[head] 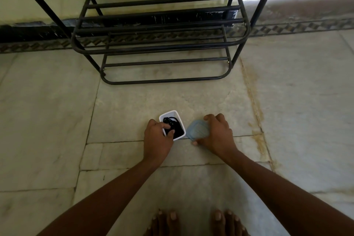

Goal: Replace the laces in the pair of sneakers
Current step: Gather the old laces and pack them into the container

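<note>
Black laces (172, 125) are lying tangled inside a small white container (179, 119), just before the rack (162, 44).

Under my left hand (156, 136) I see a white container (179, 120) holding black laces (173, 123). My right hand (217, 132) covers a pale blue lid (197, 130). Beyond both, a black metal rack (162, 44) stands on cream marble floor (57, 111) with a brown diamond-patterned border (297, 28).

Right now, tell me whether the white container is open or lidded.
Open. The white container shows black laces inside; the right hand holds its blue lid beside it on the floor.
</note>
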`<action>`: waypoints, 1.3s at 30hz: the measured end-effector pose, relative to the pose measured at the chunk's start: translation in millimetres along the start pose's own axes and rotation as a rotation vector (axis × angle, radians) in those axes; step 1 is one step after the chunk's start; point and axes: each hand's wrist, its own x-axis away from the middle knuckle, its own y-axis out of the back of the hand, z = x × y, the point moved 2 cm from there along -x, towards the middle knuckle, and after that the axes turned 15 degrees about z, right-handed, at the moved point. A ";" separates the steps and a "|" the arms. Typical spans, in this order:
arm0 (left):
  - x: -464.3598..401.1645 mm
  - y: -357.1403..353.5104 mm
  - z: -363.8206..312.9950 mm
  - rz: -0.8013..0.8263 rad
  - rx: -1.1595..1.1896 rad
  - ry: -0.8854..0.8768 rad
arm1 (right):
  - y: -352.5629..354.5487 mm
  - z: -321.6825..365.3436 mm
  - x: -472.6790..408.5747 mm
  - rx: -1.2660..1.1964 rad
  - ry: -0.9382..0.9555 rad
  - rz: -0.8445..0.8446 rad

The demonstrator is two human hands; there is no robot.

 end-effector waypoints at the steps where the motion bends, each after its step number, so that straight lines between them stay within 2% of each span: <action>1: -0.5 -0.2 -0.4 0.000 -0.004 0.009 | 2.2 1.5 -1.2 -0.042 0.015 -0.007; 4: -1.4 -0.5 -2.4 -0.005 0.004 0.019 | 8.7 7.2 -3.2 -0.083 0.047 -0.029; 9: -0.7 -3.5 -0.7 0.002 0.041 0.014 | 7.8 23.0 -2.6 -0.117 0.205 -0.224; 12: -0.4 -6.5 -0.8 0.012 0.059 -0.002 | 3.0 35.6 -4.7 -0.125 0.284 -0.272; 18: -0.2 -7.9 -0.5 0.008 0.071 -0.015 | -9.2 52.3 2.3 -0.176 0.401 -0.104; 23: 0.2 -6.0 2.0 0.009 0.065 -0.033 | -13.5 45.7 7.4 -0.158 0.409 0.006; 28: 1.6 -4.4 -1.1 0.021 0.068 -0.074 | -15.8 38.9 2.9 -0.275 0.357 0.021; 31: 4.8 -3.6 -6.2 0.048 0.047 -0.087 | -21.4 40.5 -4.5 -0.215 0.298 0.053; 36: 8.6 -4.5 -0.4 0.044 0.047 -0.116 | -19.9 42.5 -8.3 -0.155 0.277 0.016; 39: 12.6 -3.1 0.4 0.054 0.124 -0.126 | -19.7 43.8 -9.9 -0.120 0.267 -0.005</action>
